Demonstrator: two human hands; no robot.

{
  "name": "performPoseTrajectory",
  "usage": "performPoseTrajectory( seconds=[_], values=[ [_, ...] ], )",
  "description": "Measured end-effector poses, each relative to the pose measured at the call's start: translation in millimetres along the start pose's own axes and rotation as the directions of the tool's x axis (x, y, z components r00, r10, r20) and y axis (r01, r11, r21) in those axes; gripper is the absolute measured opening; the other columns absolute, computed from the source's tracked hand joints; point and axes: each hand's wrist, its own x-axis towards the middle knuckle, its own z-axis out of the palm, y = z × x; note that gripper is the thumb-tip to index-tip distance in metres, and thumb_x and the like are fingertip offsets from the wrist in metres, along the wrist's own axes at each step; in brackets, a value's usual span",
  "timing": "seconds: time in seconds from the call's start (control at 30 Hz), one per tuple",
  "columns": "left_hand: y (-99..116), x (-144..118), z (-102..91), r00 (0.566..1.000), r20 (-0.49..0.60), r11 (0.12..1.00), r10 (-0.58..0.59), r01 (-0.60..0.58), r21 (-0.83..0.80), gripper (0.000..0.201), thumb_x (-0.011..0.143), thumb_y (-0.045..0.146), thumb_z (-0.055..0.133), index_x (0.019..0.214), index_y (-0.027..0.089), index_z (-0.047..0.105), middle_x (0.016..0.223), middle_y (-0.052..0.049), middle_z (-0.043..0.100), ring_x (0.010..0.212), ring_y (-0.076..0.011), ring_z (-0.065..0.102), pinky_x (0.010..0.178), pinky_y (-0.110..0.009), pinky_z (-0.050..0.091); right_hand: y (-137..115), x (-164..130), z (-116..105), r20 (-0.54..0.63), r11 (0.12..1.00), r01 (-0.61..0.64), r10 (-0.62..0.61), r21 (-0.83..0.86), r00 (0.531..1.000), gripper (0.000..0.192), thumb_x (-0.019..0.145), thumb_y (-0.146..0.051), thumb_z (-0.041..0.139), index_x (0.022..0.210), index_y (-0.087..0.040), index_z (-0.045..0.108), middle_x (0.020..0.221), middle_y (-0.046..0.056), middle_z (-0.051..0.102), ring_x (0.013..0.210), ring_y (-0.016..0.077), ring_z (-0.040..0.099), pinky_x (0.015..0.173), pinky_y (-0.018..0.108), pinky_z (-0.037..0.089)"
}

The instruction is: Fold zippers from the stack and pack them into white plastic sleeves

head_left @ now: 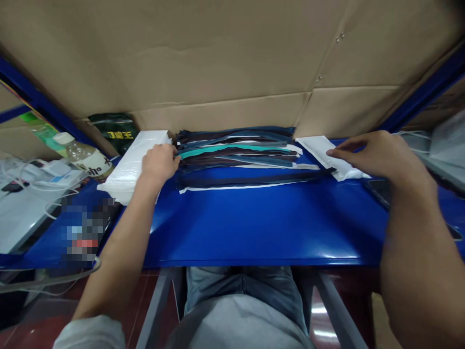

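My left hand [160, 164] rests at the right side of a stack of white packets [136, 152], its fingers curled inward. Whatever those fingers hold, if anything, is hidden. Beside its fingertips begin several long, thin strips [236, 151], apparently fabric, in navy, dark brown, teal and white. One dark strip [250, 181] lies apart in front of them, with a white edge below it. At the right, my right hand [379, 157] is over a white packet [321, 150], thumb and fingers stretched out to the left. Nothing shows between them.
A blue surface [254, 223] carries everything, backed by a cardboard wall [218, 53]. On the left stand a drink bottle [87, 155] and a dark green pouch [116, 131], near white cables [49, 194]. A dark flat device [379, 191] lies under my right wrist.
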Motion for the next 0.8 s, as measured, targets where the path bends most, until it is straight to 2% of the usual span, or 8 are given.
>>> performPoseTrajectory(
  seconds=[0.1,0.2,0.33,0.53,0.7,0.8],
  values=[
    [19,8,11.7,0.999,-0.008,0.982,-0.048,0.049,0.183,0.039,0.103,0.037,0.067,0.133,0.016,0.079,0.132,-0.025,0.076,0.121,-0.0464,0.071,0.100,-0.057,0.058,-5,-1,6,0.007,0.996,0.072,-0.072,0.056,0.997,0.032,0.091,-0.054,0.086,0.100,-0.023,0.087,0.094,0.017,0.083,0.084,0.0306,0.071,0.078,0.046,0.044],
    [28,15,17.8,0.999,0.005,0.974,-0.051,0.049,0.222,0.036,0.102,0.033,0.068,0.133,0.016,0.078,0.130,-0.025,0.076,0.121,-0.0459,0.072,0.098,-0.055,0.059,-13,-5,6,0.024,0.980,0.164,-0.168,0.115,0.986,0.035,0.091,-0.067,0.080,0.088,-0.031,0.082,0.089,0.017,0.080,0.082,0.0344,0.070,0.079,0.050,0.044],
    [27,21,19.7,0.999,0.009,0.972,-0.054,0.050,0.230,0.035,0.100,0.028,0.069,0.132,0.017,0.079,0.129,-0.023,0.077,0.121,-0.0437,0.072,0.099,-0.053,0.058,-23,-11,5,0.015,0.975,0.180,-0.183,0.132,0.983,0.045,0.088,-0.080,0.072,0.082,-0.036,0.077,0.087,0.017,0.078,0.080,0.0367,0.068,0.079,0.052,0.043],
    [27,18,24.3,0.999,-0.015,0.978,-0.041,0.043,0.203,0.037,0.102,0.019,0.054,0.129,0.014,0.079,0.128,-0.025,0.076,0.121,-0.0443,0.072,0.101,-0.056,0.057,-33,-15,9,-0.027,0.975,0.198,-0.196,0.102,0.980,0.044,0.091,-0.075,0.072,0.084,-0.032,0.080,0.090,0.012,0.081,0.082,0.0339,0.071,0.075,0.048,0.048],
    [26,13,20.8,0.999,-0.042,0.991,-0.023,0.029,0.130,0.041,0.106,0.026,0.053,0.140,0.014,0.073,0.132,-0.026,0.075,0.123,-0.0450,0.071,0.102,-0.057,0.057,-41,-14,18,-0.138,0.970,0.219,-0.204,0.109,0.969,0.038,0.092,-0.063,0.077,0.086,-0.026,0.083,0.086,0.009,0.082,0.084,0.0321,0.077,0.073,0.043,0.050],
    [24,13,18.2,0.999,0.020,0.991,-0.040,0.037,0.128,0.042,0.105,0.037,0.063,0.139,0.014,0.074,0.134,-0.025,0.074,0.123,-0.0449,0.071,0.102,-0.055,0.059,-49,-14,24,-0.136,0.957,0.257,-0.240,0.133,0.961,0.038,0.093,-0.062,0.077,0.088,-0.025,0.083,0.085,0.008,0.082,0.083,0.0317,0.078,0.073,0.043,0.052]
  ],
)
